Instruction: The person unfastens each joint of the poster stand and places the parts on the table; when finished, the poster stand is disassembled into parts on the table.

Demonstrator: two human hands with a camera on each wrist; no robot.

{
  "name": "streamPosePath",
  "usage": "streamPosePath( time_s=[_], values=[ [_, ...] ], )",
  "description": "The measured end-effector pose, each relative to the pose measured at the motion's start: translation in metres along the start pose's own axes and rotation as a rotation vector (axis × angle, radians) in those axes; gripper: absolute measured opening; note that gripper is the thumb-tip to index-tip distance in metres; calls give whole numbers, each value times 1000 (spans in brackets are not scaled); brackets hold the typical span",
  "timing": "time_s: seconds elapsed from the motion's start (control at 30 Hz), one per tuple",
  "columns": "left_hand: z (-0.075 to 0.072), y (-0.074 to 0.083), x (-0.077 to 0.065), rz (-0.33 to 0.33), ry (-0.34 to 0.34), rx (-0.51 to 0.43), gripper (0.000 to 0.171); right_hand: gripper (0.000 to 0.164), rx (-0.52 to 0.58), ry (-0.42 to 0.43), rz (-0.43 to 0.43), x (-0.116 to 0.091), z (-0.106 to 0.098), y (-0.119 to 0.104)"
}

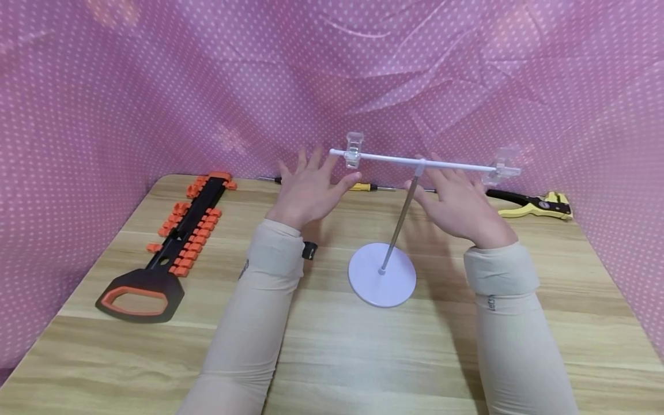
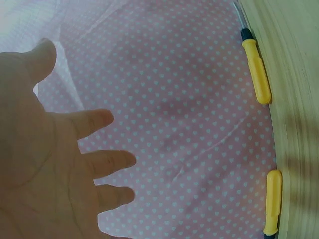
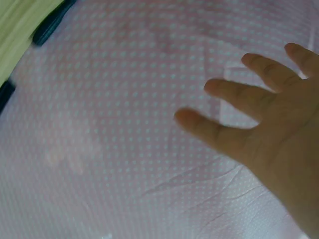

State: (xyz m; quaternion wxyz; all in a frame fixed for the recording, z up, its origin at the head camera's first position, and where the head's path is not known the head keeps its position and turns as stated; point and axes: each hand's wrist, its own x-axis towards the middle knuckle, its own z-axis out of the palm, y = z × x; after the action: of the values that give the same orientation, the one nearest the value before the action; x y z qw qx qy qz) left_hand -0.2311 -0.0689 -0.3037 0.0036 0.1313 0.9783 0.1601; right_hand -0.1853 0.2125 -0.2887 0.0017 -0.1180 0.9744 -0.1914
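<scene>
A white T-shaped stand rises from a round white base [image 1: 381, 281] on the wooden table [image 1: 332, 346]; its thin pole carries a horizontal bar [image 1: 422, 162] with a clear clip [image 1: 354, 150] at the left end and another clear clip [image 1: 504, 163] at the right end. My left hand [image 1: 310, 187] hovers with fingers spread just left of the pole, below the left clip, holding nothing. My right hand [image 1: 459, 202] is spread flat right of the pole, under the bar, also empty. Both wrist views show only spread fingers [image 2: 102, 164] [image 3: 234, 97] against the pink cloth.
A black and orange tool rack with a handle [image 1: 171, 251] lies at the left. Two yellow-handled screwdrivers [image 2: 256, 69] [image 2: 272, 201] lie along the table's far edge. Yellow and black pliers [image 1: 536, 204] lie at the far right. Pink dotted cloth [image 1: 155, 86] walls the table on three sides.
</scene>
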Motion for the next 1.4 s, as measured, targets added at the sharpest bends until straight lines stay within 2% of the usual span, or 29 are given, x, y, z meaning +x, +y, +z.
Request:
streamPosePath(
  time_s=[0.17, 0.27, 0.37, 0.53, 0.6, 0.73, 0.83, 0.93, 1.03, 1.23, 1.4],
  values=[
    [-1, 4, 0, 49, 16, -55, 81, 70, 184, 68, -148, 1, -2, -5],
    [-2, 7, -1, 81, 21, -134, 73, 62, 292, 122, -194, 1, -4, -8],
    [-1, 10, -3, 116, 3, -235, 63, 52, 397, 163, -190, -4, -7, -13],
    [-1, 14, -4, 188, -59, -351, 56, 42, 638, 148, -162, -15, -15, -21],
    [-2, 16, -4, 217, -93, -399, 52, 41, 717, 135, -168, -19, -18, -24],
    [-5, 23, -7, 257, -197, -546, 46, 38, 756, 150, -211, -25, -21, -27],
    [-5, 28, -9, 284, -282, -678, 42, 37, 797, 174, -274, -26, -21, -29],
    [-5, 30, -10, 325, -364, -805, 41, 35, 888, 184, -341, -27, -20, -31],
    [-4, 31, -11, 363, -448, -907, 42, 34, 946, 187, -373, -28, -19, -34],
    [-1, 33, -11, 431, -578, -997, 41, 34, 1050, 179, -408, -28, -14, -37],
    [1, 32, -12, 470, -646, -1049, 41, 31, 1192, 118, -534, -24, -9, -36]
  ],
)
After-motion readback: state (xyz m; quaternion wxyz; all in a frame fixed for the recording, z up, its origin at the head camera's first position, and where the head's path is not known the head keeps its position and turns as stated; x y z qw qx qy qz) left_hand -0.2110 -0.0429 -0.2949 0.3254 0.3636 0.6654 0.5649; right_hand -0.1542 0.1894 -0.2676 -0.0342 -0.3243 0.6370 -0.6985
